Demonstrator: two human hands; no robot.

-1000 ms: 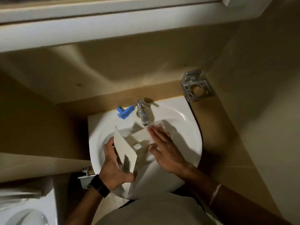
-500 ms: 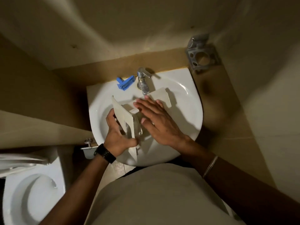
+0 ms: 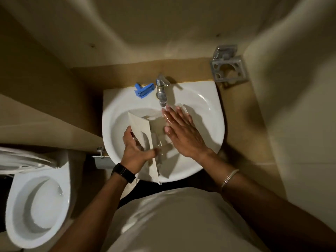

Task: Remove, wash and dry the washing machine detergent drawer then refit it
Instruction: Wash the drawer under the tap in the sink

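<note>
While the detergent drawer [image 3: 141,128] sits tilted inside the white sink [image 3: 209,113], the left hand [image 3: 135,151] grips its front panel from the left side, thumb curled round the near edge; the right hand [image 3: 181,131] lies flat on the drawer's body with fingers straight and spread, fingertips just under the chrome tap [image 3: 161,91]; a blue plastic piece [image 3: 142,89] rests on the sink rim left of the tap; a toilet [image 3: 36,206] stands lower left.

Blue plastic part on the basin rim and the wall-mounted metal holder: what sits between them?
In the head view, the chrome tap stands between the blue plastic part and the metal holder, then bare basin rim.
</note>
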